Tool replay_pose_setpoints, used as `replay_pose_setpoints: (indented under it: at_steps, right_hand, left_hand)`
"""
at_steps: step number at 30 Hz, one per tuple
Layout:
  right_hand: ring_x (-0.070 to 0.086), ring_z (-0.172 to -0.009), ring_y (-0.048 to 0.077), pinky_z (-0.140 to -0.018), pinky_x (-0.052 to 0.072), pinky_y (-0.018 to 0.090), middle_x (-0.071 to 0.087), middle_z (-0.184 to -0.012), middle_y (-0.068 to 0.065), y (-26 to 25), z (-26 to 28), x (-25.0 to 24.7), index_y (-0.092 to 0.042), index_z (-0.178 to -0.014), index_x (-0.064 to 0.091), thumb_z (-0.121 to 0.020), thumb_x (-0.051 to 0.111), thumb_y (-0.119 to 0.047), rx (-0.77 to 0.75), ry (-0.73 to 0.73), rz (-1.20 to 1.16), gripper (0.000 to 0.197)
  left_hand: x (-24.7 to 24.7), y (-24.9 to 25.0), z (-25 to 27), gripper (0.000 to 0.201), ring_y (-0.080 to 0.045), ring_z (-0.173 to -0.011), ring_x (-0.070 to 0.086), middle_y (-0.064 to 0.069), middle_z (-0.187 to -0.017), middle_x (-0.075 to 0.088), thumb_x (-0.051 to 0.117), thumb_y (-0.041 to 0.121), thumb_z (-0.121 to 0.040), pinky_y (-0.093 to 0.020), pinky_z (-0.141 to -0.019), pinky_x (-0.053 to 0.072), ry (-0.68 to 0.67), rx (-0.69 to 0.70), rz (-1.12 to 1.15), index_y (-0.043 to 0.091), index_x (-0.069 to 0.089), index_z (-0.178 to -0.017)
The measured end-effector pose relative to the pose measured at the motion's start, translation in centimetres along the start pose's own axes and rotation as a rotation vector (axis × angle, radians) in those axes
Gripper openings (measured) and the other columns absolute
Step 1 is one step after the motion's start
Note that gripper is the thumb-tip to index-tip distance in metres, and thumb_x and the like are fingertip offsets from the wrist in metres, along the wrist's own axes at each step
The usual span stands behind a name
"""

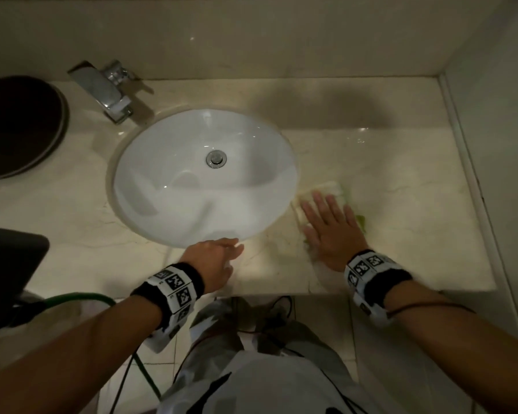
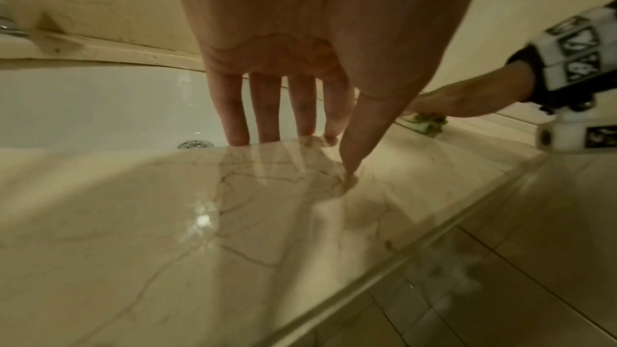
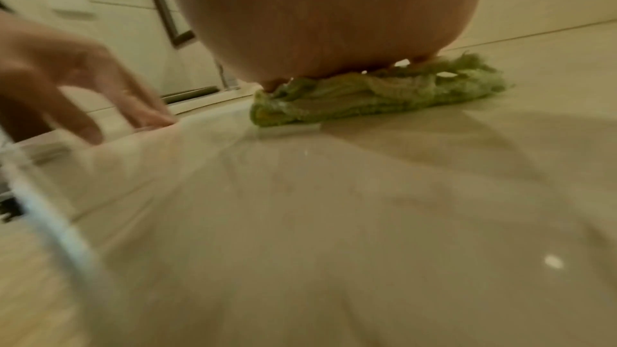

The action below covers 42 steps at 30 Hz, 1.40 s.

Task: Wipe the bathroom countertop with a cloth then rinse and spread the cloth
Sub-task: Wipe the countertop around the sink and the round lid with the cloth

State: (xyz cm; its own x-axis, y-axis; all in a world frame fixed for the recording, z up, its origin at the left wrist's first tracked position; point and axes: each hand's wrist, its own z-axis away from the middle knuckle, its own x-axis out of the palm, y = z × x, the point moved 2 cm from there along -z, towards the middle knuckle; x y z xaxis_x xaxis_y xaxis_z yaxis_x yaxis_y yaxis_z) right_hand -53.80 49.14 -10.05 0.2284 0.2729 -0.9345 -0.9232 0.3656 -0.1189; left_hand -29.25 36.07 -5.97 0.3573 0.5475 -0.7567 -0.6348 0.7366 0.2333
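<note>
The right hand [image 1: 331,231] lies flat, palm down, fingers straight and spread a little, pressing on the cloth [image 1: 335,189]; it isn't gripping it, just weight on top. The cloth is a bunched-up pale green rag w/ a frayed edge, sitting on the countertop [image 1: 401,204] just right of the sink [image 1: 204,177], nearer the front edge than the back wall; bits of it poke out beyond the fingertips and on the far-right side of the hand. From the right wrist view the cloth [image 3: 377,94] is squashed under the palm. The left hand [image 1: 216,258] holds nothing: fingers extended and relaxed, thumb tip [image 2: 349,168] touching the marble at the front edge, the other fingers reaching to the sink's front rim. Both wrists wear black bands w/ printed square markers. The countertop is glossy cream marble w/ thin veins, some wet shine toward the back right corner. A chrome faucet [image 1: 111,91] stands at the back left of the sink, and a dark round tray [image 1: 18,127] sits at the left edge. A green hose [image 1: 81,297] runs below the front edge on the left.
</note>
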Motion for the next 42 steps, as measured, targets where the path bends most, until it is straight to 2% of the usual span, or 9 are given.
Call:
replay_pose_setpoints:
  at_steps: [2,5,11,16,20,25,28,32,42]
  right_hand:
    - [-0.010,-0.149,0.021,-0.119,-0.001,0.048,-0.014,-0.162,-0.005,-0.5,-0.9,-0.2,-0.036,-0.153,-0.005,-0.088,-0.006,-0.054,0.068,-0.037,-0.045,0.067]
    - [-0.006,-0.149,0.028,-0.118,-0.002,0.054,-0.007,-0.163,0.002,-2.6,-0.4,0.3,-0.029,-0.155,0.003,-0.089,0.000,-0.050,0.123,0.020,-0.110,0.069]
    - [-0.003,-0.149,0.032,-0.117,0.003,0.057,-0.001,-0.163,0.007,-5.0,5.0,3.5,-0.027,-0.153,-0.001,-0.099,0.015,-0.044,-0.023,0.078,-0.061,0.059]
    - [0.011,-0.148,0.031,-0.116,0.012,0.057,0.016,-0.161,0.007,-3.6,8.0,4.9,-0.024,-0.153,0.023,-0.098,0.027,-0.044,-0.071,0.132,-0.057,0.058]
    - [0.013,-0.149,0.028,-0.117,0.011,0.053,0.016,-0.161,0.004,-1.1,9.4,5.0,-0.026,-0.153,0.023,-0.097,0.027,-0.046,0.040,0.135,-0.093,0.060]
    - [0.017,-0.148,0.028,-0.117,0.013,0.051,0.017,-0.161,0.004,5.9,12.0,4.7,-0.027,-0.153,0.022,-0.095,0.023,-0.048,0.252,0.174,-0.103,0.062]
    - [0.004,-0.150,0.028,-0.118,0.006,0.052,0.003,-0.163,0.003,9.1,12.9,4.6,-0.031,-0.154,0.006,-0.093,0.010,-0.051,0.403,0.121,-0.154,0.065]
    - [0.008,-0.148,0.037,-0.116,0.007,0.058,0.009,-0.162,0.011,6.8,11.7,4.8,-0.025,-0.155,0.010,-0.095,0.015,-0.047,0.517,0.176,-0.158,0.064]
    - [0.003,-0.148,0.038,-0.115,0.008,0.061,0.006,-0.162,0.012,-0.6,9.8,5.3,-0.027,-0.155,0.011,-0.097,0.022,-0.048,0.243,0.176,-0.123,0.063]
  left_hand:
    - [0.1,0.2,0.0,0.056,-0.014,-0.137,0.037,0.015,-0.157,0.021,0.045,0.033,-0.094,-0.030,-0.108,0.033,0.001,0.003,-0.008,0.037,0.029,-0.148]
    - [0.1,0.4,0.1,0.054,-0.014,-0.134,0.041,0.015,-0.156,0.024,0.046,0.034,-0.094,-0.030,-0.107,0.035,0.017,-0.007,-0.003,0.037,0.033,-0.146]
    - [0.2,1.3,-0.2,0.042,-0.018,-0.130,0.044,0.009,-0.150,0.039,0.048,0.036,-0.095,-0.032,-0.106,0.037,0.123,-0.013,0.033,0.029,0.050,-0.136]
    - [1.0,4.5,-1.2,0.042,-0.022,-0.127,0.047,0.002,-0.142,0.049,0.057,0.035,-0.090,-0.033,-0.104,0.039,0.259,0.160,0.022,0.024,0.056,-0.131]
    - [1.1,7.4,-2.6,0.057,-0.023,-0.139,0.033,-0.001,-0.153,0.035,0.055,0.041,-0.092,-0.040,-0.110,0.035,0.201,0.252,-0.079,0.025,0.041,-0.144]
    - [1.0,9.7,-4.4,0.066,-0.021,-0.148,0.008,0.003,-0.161,0.008,0.039,0.053,-0.097,-0.037,-0.116,0.025,0.128,0.251,-0.158,0.031,0.013,-0.153]
    - [1.1,10.4,-4.8,0.067,-0.021,-0.149,-0.001,0.006,-0.162,-0.002,0.036,0.058,-0.096,-0.041,-0.115,0.027,0.054,0.211,-0.200,0.035,0.009,-0.153]
    - [1.3,10.4,-4.7,0.069,-0.023,-0.148,-0.008,0.005,-0.161,-0.010,0.036,0.058,-0.096,-0.040,-0.117,0.020,0.018,0.215,-0.242,0.033,0.006,-0.153]
    - [1.4,10.2,-5.2,0.069,-0.026,-0.148,-0.008,0.003,-0.161,-0.013,0.033,0.058,-0.096,-0.041,-0.118,0.015,-0.007,0.223,-0.277,0.033,0.004,-0.153]
